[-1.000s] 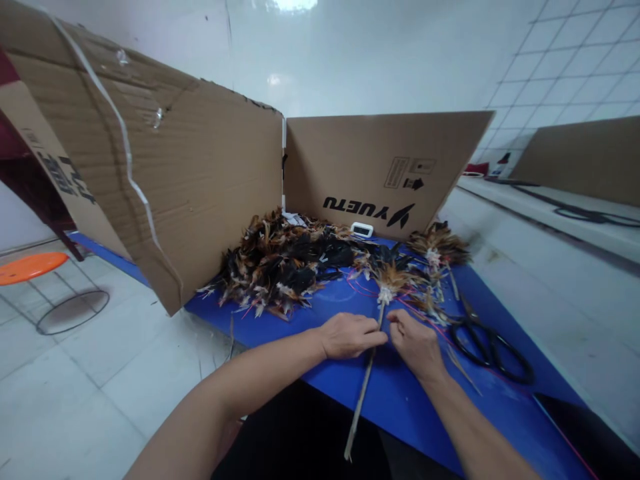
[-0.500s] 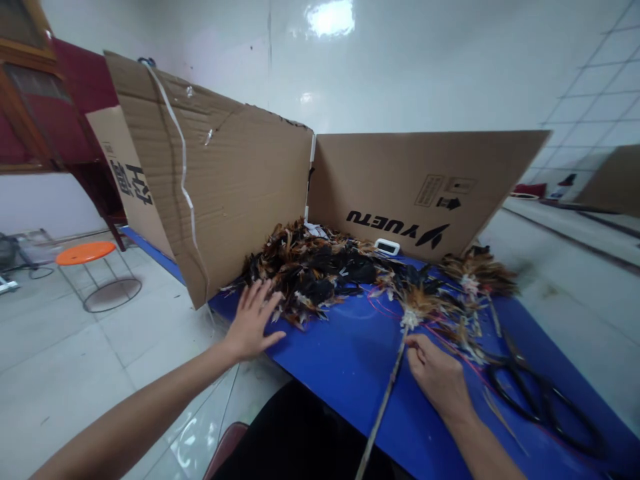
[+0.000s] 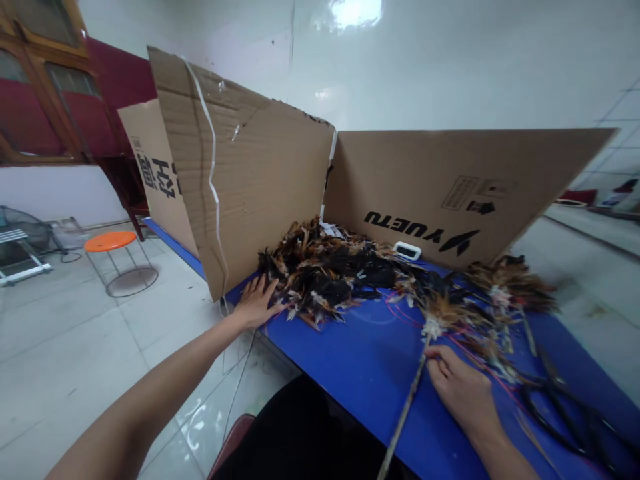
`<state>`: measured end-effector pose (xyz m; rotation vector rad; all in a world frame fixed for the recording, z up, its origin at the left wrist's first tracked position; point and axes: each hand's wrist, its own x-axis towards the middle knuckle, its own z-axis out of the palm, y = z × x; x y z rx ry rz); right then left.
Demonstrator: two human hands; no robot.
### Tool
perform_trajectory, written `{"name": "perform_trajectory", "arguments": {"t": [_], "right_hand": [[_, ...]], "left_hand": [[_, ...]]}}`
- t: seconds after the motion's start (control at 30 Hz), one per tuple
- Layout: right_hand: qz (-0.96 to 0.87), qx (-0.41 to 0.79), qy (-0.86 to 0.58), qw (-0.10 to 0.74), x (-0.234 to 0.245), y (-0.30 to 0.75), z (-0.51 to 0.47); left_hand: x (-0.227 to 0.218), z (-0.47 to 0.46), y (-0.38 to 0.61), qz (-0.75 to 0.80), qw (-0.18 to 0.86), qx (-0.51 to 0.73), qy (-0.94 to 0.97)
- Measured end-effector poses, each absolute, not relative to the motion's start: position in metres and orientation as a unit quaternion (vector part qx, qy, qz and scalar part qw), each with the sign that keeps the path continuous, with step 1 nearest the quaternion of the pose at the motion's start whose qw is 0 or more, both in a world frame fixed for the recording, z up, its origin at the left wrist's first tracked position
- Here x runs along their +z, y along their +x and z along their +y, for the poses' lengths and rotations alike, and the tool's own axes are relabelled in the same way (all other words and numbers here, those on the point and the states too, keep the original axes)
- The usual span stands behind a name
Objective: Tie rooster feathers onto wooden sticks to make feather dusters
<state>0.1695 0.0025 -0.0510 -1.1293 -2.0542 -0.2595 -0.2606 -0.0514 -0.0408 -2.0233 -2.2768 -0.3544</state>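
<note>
The left hand (image 3: 255, 303) lies with fingers spread wide against the feather pile (image 3: 330, 270) at the near-left edge of the tabletop (image 3: 360, 363) — a careless sweep could push feathers off. The right hand (image 3: 463, 390) pinches the stick (image 3: 406, 400), which overhangs the near edge — if the grip loosens, it could tip off.

Bright, even indoor light; lamp glare on glossy white wall (image 3: 357, 13) far centre. Soft shadows. Wide-angle bending and blur at right edge.

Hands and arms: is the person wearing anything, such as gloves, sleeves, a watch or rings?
Nothing shows. The left hand and right hand are ungloved, with no rings, watch or bands visible. The forearms are sleeveless to the frame edge.
</note>
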Motion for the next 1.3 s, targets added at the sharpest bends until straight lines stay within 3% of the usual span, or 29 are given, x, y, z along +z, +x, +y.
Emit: {"name": "perform_trajectory", "arguments": {"t": [0.4, 0.87, 1.3], "right_hand": [[-0.785, -0.050, -0.495, 0.370, -0.058, 0.167, 0.009], [-0.699, -0.068, -0.580, 0.414, -0.044, 0.164, -0.001], [-0.641, -0.034, -0.630, 0.436, -0.039, 0.163, -0.003]], "left_hand": [[-0.042, -0.017, -0.241, -0.724, 0.014, -0.110, -0.681], [-0.036, -0.015, -0.232, -0.717, 0.125, -0.211, -0.652], [-0.024, -0.026, -0.226, -0.689, 0.204, -0.222, -0.659]]}}
